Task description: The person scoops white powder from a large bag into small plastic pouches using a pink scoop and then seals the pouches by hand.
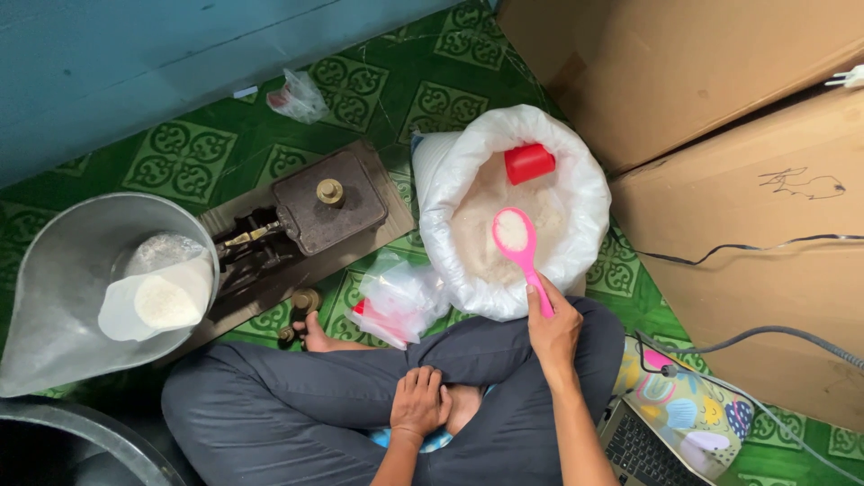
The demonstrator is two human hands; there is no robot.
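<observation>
While right hand (555, 330) grips pink spoon (520, 249) heaped with white grains above the sack (576, 193), left hand (419, 402) rests loosely curled, empty; a tilt could spill grains

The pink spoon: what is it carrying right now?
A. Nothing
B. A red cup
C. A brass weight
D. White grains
D: the pink spoon, held by the right hand over the open sack, has white grains heaped in its bowl.

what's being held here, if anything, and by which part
The right hand holds a pink spoon by its handle's end. The left hand holds nothing.
</observation>
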